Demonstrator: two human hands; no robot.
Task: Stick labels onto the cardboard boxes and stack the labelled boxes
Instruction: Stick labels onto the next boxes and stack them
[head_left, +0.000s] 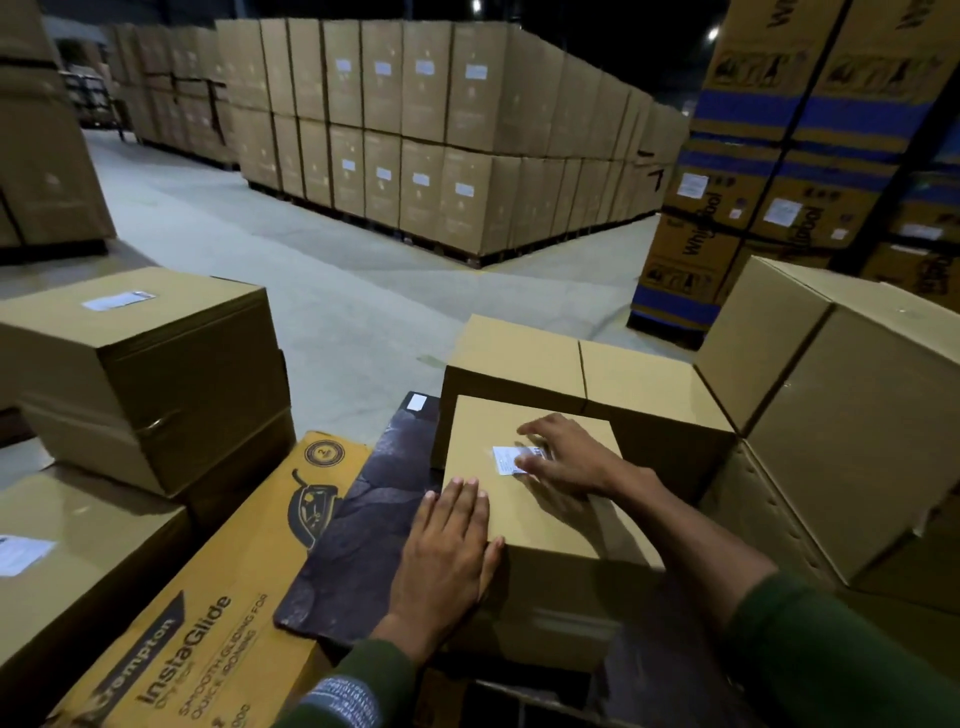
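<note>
A small plain cardboard box (550, 519) sits right in front of me on a dark surface. A white label (505, 459) lies on its top face. My right hand (566, 457) rests flat on the box top, fingers spread and partly covering the label's right side. My left hand (447, 551) lies flat over the box's near left edge, fingers together and extended. Neither hand holds anything. A wider cardboard box (582, 374) stands directly behind the small one.
A labelled box stack (150, 374) stands at left, another labelled box (62, 561) below it. A yellow Crompton InstaGlide carton (218, 597) and a dark board (374, 499) lie beside my left hand. Tilted boxes (831, 415) crowd the right. Palletised cartons (415, 130) stand beyond the concrete floor.
</note>
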